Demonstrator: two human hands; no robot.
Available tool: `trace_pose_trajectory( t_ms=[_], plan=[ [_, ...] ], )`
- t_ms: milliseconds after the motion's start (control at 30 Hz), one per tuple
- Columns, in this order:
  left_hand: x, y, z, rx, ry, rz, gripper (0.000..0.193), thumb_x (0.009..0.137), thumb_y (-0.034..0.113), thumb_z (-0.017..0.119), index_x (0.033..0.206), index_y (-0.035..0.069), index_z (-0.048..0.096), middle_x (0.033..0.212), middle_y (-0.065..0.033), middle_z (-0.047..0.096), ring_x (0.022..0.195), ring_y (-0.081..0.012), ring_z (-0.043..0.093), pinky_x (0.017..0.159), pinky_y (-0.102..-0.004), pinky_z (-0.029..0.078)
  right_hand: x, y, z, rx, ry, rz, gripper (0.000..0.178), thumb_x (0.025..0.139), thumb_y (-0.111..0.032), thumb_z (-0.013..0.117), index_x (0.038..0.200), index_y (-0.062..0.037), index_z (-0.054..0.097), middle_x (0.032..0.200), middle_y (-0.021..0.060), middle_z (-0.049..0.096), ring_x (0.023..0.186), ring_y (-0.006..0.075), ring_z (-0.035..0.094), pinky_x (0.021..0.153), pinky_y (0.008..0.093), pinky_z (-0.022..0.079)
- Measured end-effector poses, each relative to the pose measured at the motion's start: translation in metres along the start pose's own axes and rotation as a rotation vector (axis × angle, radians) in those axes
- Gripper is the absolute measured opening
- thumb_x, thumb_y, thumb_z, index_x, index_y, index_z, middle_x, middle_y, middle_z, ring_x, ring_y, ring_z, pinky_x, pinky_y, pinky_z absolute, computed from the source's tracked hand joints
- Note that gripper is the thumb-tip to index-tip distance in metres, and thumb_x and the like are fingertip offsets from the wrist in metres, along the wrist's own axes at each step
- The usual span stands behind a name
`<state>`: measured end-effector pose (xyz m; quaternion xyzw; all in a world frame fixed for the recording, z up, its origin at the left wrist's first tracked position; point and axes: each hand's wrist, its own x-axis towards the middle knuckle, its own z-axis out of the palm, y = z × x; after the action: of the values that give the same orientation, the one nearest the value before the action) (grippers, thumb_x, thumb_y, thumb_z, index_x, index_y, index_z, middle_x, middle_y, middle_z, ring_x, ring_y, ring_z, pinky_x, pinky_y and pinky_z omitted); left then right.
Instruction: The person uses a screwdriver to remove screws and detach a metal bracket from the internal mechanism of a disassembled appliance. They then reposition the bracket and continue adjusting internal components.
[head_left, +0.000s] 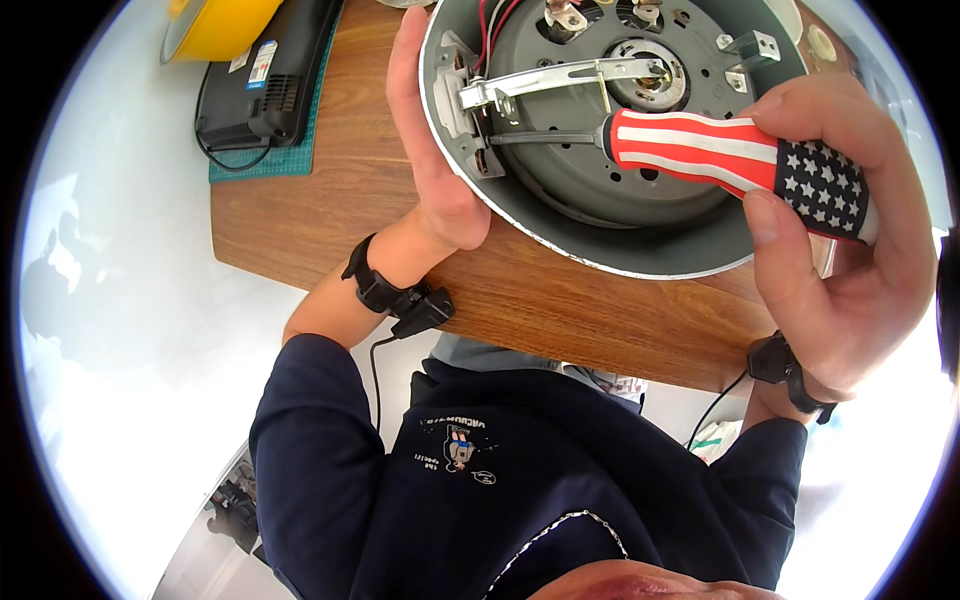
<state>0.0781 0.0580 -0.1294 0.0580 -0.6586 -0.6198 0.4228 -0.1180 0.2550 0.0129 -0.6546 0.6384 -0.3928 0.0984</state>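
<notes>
From my feed: right hand (850, 290) grips the striped screwdriver (690, 150) by its handle, thumb and fingers wrapped around. Left hand (428, 165) is flat, fingers extended, palm side against the outer left wall of the round grey metal appliance housing (640, 240), not gripping anything. Housing is near the near edge of the desk (340, 200), toward its right end. Key relation: screwdriver's long axis runs nearly crosswise, shaft pointing left, tip at the bracket (470, 115) on the inner left wall, below the metal lever arm (560, 82). Left hand is nearer the tip, wall between; I can't tell if the tip touches. Writing: white-and-blue label (263, 62) on the black device (250, 100) by the desk's left edge, too small to read; shirt (520, 440) has pale lettering, upside down.
</notes>
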Motion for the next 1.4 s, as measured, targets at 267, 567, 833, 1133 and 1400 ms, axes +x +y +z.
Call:
trace_pose_trajectory(
  t_ms=[267, 567, 833, 1133, 1400],
  plan=[
    [0.002, -0.021, -0.016, 0.253, -0.052, 0.152, 0.090, 0.102, 0.048, 0.060, 0.166, 0.015, 0.007, 0.168, -0.0081, 0.025, 0.150, -0.0250, 0.033, 0.125, -0.0447, 0.031, -0.002, 0.004, 0.005, 0.020, 0.056, 0.113, 0.034, 0.086, 0.001, 0.067, 0.120, 0.0037, 0.064, 0.115, 0.0146, 0.066, 0.104, 0.0182, 0.064, 0.092, 0.0268, 0.049],
    [0.006, -0.026, -0.009, 0.242, -0.018, 0.176, 0.120, 0.087, 0.081, 0.053, 0.163, -0.001, 0.007, 0.157, -0.0147, 0.024, 0.146, -0.0286, 0.035, 0.118, -0.0458, 0.039, -0.005, 0.004, 0.003, 0.035, 0.108, 0.199, 0.032, 0.087, -0.001, 0.067, 0.119, 0.0011, 0.066, 0.115, 0.0110, 0.068, 0.102, 0.0143, 0.065, 0.091, 0.0243, 0.048],
    [0.009, -0.016, 0.001, 0.163, -0.022, 0.223, 0.121, 0.088, 0.082, 0.052, 0.162, -0.001, 0.004, 0.159, -0.0182, 0.027, 0.143, -0.0290, 0.041, 0.116, -0.0454, 0.042, -0.002, 0.008, 0.002, 0.012, 0.023, 0.148, 0.033, 0.089, -0.006, 0.069, 0.122, 0.0002, 0.067, 0.113, 0.0079, 0.070, 0.098, 0.0120, 0.066, 0.087, 0.0231, 0.050],
    [0.011, -0.023, -0.009, 0.477, 0.000, 0.332, 0.102, 0.098, 0.064, 0.054, 0.162, 0.002, 0.005, 0.160, -0.0193, 0.030, 0.142, -0.0297, 0.045, 0.114, -0.0450, 0.046, 0.002, 0.003, 0.002, -0.142, -0.035, 0.104, 0.035, 0.094, -0.024, 0.073, 0.118, 0.0000, 0.068, 0.103, 0.0078, 0.071, 0.090, 0.0147, 0.065, 0.082, 0.0256, 0.050],
    [0.014, -0.016, 0.000, 0.274, -0.013, 0.272, 0.109, 0.092, 0.085, 0.031, 0.160, 0.002, 0.009, 0.157, -0.0190, 0.035, 0.139, -0.0275, 0.048, 0.111, -0.0442, 0.050, 0.005, 0.004, 0.006, -0.035, -0.033, 0.153, 0.032, 0.087, -0.012, 0.076, 0.116, 0.0008, 0.068, 0.100, 0.0080, 0.069, 0.091, 0.0170, 0.064, 0.084, 0.0260, 0.048]
  ],
)
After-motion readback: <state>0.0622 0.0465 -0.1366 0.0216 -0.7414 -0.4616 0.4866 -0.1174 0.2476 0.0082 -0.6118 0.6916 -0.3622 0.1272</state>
